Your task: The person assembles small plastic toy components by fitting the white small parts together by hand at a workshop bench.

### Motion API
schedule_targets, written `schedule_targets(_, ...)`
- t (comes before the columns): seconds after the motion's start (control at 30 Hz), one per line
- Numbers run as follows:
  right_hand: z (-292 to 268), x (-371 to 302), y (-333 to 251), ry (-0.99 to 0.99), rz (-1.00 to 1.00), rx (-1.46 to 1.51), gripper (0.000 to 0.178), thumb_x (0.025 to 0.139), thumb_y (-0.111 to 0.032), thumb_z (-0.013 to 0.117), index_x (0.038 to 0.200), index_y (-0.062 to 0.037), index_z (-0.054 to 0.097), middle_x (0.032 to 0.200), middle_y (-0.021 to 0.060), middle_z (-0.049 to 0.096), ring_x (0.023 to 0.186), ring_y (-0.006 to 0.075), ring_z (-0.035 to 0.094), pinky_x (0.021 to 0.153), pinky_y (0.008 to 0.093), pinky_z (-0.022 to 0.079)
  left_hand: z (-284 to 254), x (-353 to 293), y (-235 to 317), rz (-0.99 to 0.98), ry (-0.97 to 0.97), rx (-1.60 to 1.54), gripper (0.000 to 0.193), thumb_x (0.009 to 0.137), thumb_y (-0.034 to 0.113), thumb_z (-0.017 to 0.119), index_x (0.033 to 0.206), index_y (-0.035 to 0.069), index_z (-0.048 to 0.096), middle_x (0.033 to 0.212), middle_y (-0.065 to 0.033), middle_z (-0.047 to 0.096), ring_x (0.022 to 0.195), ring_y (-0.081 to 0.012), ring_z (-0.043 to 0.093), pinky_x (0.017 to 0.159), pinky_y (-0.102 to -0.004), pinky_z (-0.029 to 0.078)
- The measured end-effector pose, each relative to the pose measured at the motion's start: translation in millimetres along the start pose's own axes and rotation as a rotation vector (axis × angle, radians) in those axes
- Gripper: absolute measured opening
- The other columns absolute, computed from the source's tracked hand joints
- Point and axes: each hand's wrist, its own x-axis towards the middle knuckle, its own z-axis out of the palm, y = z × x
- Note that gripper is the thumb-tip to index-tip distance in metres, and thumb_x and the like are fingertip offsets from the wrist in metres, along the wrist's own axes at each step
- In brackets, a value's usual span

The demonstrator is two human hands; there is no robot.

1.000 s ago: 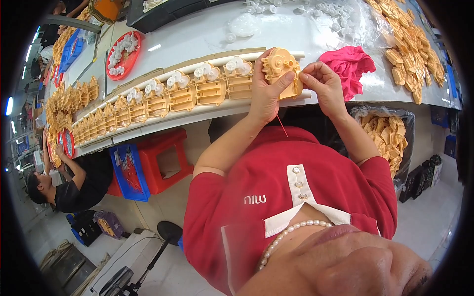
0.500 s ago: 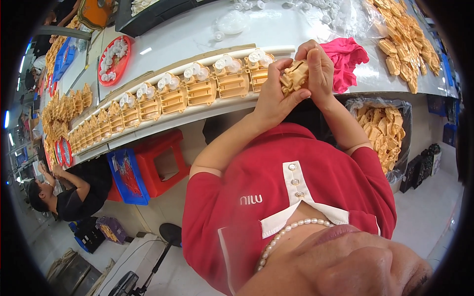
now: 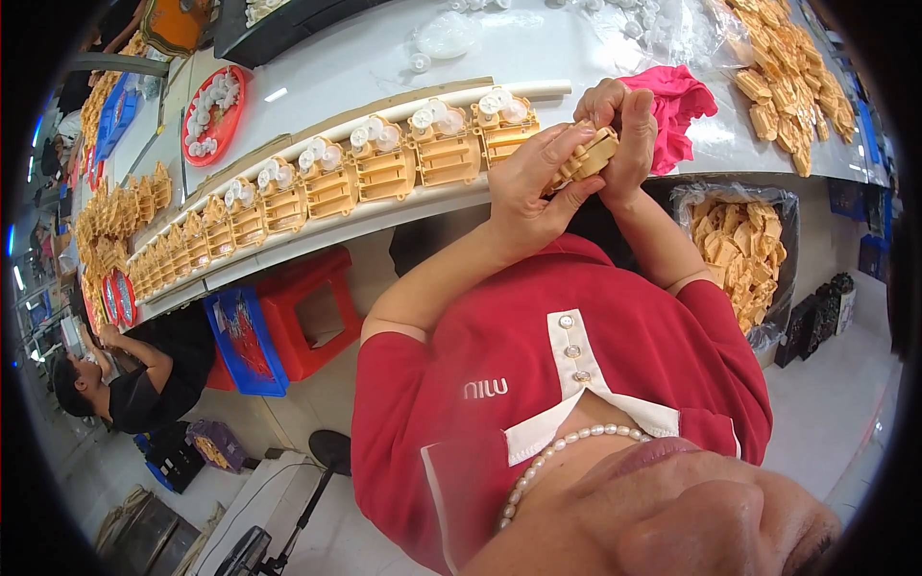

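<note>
Both hands grip one tan plastic housing point(image 3: 589, 156), raised in front of my chest near the table's edge. My left hand point(image 3: 534, 178) wraps its fingers and thumb around the near left side. My right hand point(image 3: 629, 144) closes on the right side, thumb up against the part. Fingers cover much of the housing. Left of my hands, a long row of tan housings point(image 3: 447, 161) lies along the table edge, the nearer ones fitted with white round gears point(image 3: 437, 117). A pink cloth point(image 3: 680, 110) lies just beyond my right hand.
A red dish point(image 3: 214, 115) of white parts stands at the left. Tan parts are heaped point(image 3: 797, 86) at the far right, and more fill a lined bin point(image 3: 740, 254) below. Red stool point(image 3: 312, 312) and blue tray point(image 3: 245, 341) sit under the table. A co-worker point(image 3: 125, 379) is at left.
The tan housing has been turned in my hands, so another side faces up. Both hands have shifted slightly, with the grip kept.
</note>
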Motion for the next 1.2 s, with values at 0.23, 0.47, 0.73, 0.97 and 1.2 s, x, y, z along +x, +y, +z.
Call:
schedule_targets(0.23,5,4,-2,-0.046,-0.065,-0.065,0.050,0.099,-0.040,0.033,0.064,-0.0058,0.042,0.062,0.0007,0.041,0.059,0.0105,0.040,0.057,0.0233,0.034,-3,1,-2,-0.001,0.025,0.025,0.045,0.070,0.008,0.075,0.112,0.003,0.059,0.103,-0.0184,0.061,0.088,-0.0260,0.064,0.074,-0.0309,0.051)
schedule_targets(0.47,4,7,-10,-0.046,0.045,0.078,0.060,0.096,-0.052,0.025,0.063,-0.0051,0.042,0.062,0.0006,0.041,0.058,0.0098,0.038,0.055,0.0230,0.032,-7,8,-4,0.017,0.005,-0.033,0.045,0.070,0.012,0.076,0.111,0.005,0.059,0.103,-0.0186,0.061,0.088,-0.0273,0.064,0.073,-0.0312,0.051)
schedule_targets(0.73,9,13,-8,-0.105,-0.130,-0.027,0.052,0.100,-0.038,0.030,0.062,-0.0039,0.041,0.061,0.0023,0.042,0.058,0.0100,0.037,0.054,0.0236,0.029,-3,7,-5,0.132,0.075,0.114,0.044,0.069,0.009,0.076,0.109,0.005,0.059,0.103,-0.0192,0.061,0.085,-0.0276,0.064,0.070,-0.0310,0.052)
schedule_targets(0.97,-13,25,-18,-0.167,0.244,-0.082,0.049,0.099,-0.035,0.036,0.067,-0.0019,0.053,0.066,0.0012,0.049,0.060,0.0081,0.040,0.055,0.0231,0.032,-6,7,-7,-0.169,0.027,-0.254,0.042,0.077,0.011,0.071,0.115,0.004,0.055,0.105,-0.0168,0.061,0.089,-0.0250,0.063,0.076,-0.0296,0.050)
schedule_targets(1.2,-115,60,-30,0.074,-0.081,-0.854,0.031,0.090,-0.029,0.056,0.096,-0.0004,0.065,0.091,0.0094,0.064,0.086,0.0169,0.059,0.080,0.0261,0.044,-20,19,-13,-0.839,0.097,-1.281,0.041,0.093,0.029,0.049,0.124,0.003,0.046,0.119,-0.0156,0.053,0.112,-0.0280,0.051,0.098,-0.0410,0.041)
